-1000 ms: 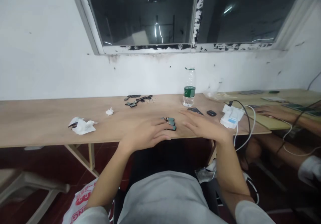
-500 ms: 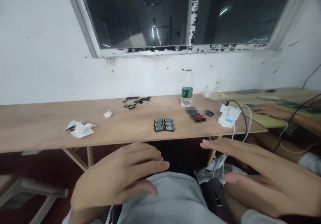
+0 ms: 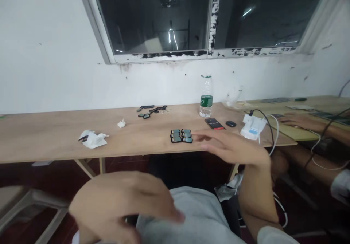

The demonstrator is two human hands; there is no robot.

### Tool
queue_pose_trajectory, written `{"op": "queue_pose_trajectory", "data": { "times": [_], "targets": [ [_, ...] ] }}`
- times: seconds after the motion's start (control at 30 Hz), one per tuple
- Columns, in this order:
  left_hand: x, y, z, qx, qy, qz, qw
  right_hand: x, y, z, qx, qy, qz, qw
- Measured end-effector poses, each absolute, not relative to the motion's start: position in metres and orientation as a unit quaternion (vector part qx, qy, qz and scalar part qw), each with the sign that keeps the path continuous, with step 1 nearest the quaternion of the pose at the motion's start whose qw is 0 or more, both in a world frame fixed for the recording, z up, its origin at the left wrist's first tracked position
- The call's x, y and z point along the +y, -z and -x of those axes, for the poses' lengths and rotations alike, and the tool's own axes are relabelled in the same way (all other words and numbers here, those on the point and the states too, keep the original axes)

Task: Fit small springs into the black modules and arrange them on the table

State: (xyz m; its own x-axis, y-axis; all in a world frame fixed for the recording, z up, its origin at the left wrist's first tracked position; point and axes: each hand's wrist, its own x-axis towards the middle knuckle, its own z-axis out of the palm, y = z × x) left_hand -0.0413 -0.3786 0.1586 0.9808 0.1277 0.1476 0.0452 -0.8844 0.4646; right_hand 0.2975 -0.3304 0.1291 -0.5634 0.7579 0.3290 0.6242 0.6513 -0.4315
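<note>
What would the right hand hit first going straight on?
The right hand would probably meet the nearest small black device with a teal screen first, though depth is hard to judge from this view.

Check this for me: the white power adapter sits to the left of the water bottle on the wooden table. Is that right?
No. The head view shows the white power adapter to the right of the water bottle, not the left, on the wooden table.

On my desk [image 3: 46, 142], six small rectangular modules [image 3: 181, 136] lie in two rows before me. A phone [image 3: 214, 123] lies to their right, a charger [image 3: 253, 126] beyond it, a water bottle [image 3: 206, 97] behind, and a crumpled tissue [image 3: 93, 139] well left.
</note>
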Motion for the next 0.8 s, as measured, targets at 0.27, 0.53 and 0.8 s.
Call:
{"op": "queue_pose_trajectory", "data": {
  "times": [0.27,0.53,0.8],
  "targets": [
    [-0.233,-0.097,0.004,0.357,-0.211,-0.907,0.072,-0.195,-0.078,-0.276,-0.842,-0.169,0.492,0.140],
    [-0.208,-0.074,-0.010,0.280,-0.185,-0.930,0.149,-0.210,-0.066,-0.236,-0.822,-0.089,0.559,0.058],
    [-0.191,-0.054,-0.004,0.270,-0.191,-0.934,0.134,-0.221,-0.061,-0.231,-0.820,-0.044,0.568,0.055]
  ]
}}
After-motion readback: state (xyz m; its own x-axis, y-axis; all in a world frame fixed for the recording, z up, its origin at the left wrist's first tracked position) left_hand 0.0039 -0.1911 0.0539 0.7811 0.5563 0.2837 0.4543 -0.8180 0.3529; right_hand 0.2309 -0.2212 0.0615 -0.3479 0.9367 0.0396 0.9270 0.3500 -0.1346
